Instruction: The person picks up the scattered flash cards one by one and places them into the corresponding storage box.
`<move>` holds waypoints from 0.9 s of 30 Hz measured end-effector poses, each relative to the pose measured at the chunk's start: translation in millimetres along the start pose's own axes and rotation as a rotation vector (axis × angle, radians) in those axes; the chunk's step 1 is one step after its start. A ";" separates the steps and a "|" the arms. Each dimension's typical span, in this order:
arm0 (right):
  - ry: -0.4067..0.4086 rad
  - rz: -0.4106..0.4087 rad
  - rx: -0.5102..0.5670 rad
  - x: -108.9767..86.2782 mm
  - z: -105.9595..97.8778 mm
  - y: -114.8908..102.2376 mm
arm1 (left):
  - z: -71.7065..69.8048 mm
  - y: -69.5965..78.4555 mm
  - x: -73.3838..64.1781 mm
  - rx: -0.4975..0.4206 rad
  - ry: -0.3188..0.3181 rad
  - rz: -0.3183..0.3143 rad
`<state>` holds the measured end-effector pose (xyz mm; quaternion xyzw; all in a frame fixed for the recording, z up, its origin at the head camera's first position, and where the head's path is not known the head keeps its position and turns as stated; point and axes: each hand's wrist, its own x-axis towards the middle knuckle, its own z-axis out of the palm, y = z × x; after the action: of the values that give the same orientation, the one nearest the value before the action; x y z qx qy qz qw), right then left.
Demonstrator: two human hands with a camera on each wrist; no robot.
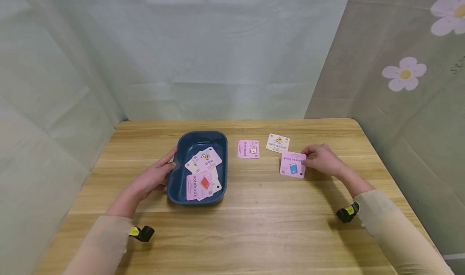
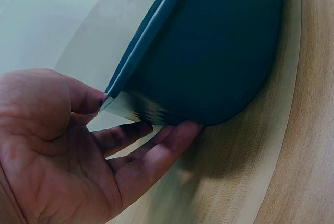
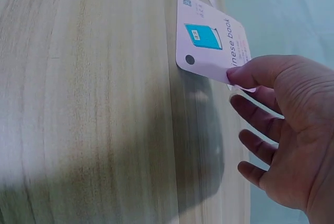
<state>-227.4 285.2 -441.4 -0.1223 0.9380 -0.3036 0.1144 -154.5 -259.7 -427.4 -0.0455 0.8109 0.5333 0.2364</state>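
A dark blue plastic bin (image 1: pixel 224 166) stands left of the table's middle with several word cards inside, among them a pink notebook card (image 1: pixel 199 185) and a white bee card (image 1: pixel 210 158). My left hand (image 1: pixel 154 176) holds the bin's left side, thumb at the rim and fingers against the outer wall (image 2: pixel 209 51). At the right, my right hand (image 1: pixel 323 160) pinches a pink book card (image 1: pixel 292 166) by its edge between thumb and fingers. In the right wrist view this card (image 3: pixel 206 41) shows a blue book and is tilted above the wood.
A pink storybook card (image 1: pixel 248 149) lies right of the bin. Beyond the held card lies a white sailing boat card (image 1: pixel 277 143), partly overlapped by it in the head view. A pale cloth wall (image 1: pixel 218 65) rises behind the wooden table (image 1: pixel 254 226).
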 end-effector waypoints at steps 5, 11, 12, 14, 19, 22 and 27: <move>0.024 0.015 -0.010 -2.5 -2.6 -3.1 | -0.1 0.0 -0.6 0.001 0.000 -0.002; 0.038 -0.006 -0.015 -3.2 -3.6 -4.6 | -0.1 -0.3 -0.9 0.004 -0.001 0.003; 0.038 -0.009 -0.015 -3.0 -3.6 -4.6 | -0.2 -0.4 -0.9 0.004 -0.001 0.004; 0.038 -0.014 -0.009 -2.9 -3.4 -5.3 | -0.2 -0.4 -1.0 0.004 -0.001 0.004; 0.035 -0.025 0.007 -2.5 -3.1 -7.6 | -0.1 -0.3 -1.0 0.001 0.000 0.003; 0.038 -0.031 0.010 -2.2 -2.9 -8.2 | 0.1 -0.2 -0.7 0.002 0.000 0.002; 0.046 -0.037 0.015 -1.9 -2.9 -8.1 | 0.3 -0.1 0.3 0.003 0.003 0.003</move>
<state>-225.2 280.9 -434.0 -0.1320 0.9355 -0.3155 0.0882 -154.6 -259.5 -427.6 -0.0446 0.8122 0.5322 0.2347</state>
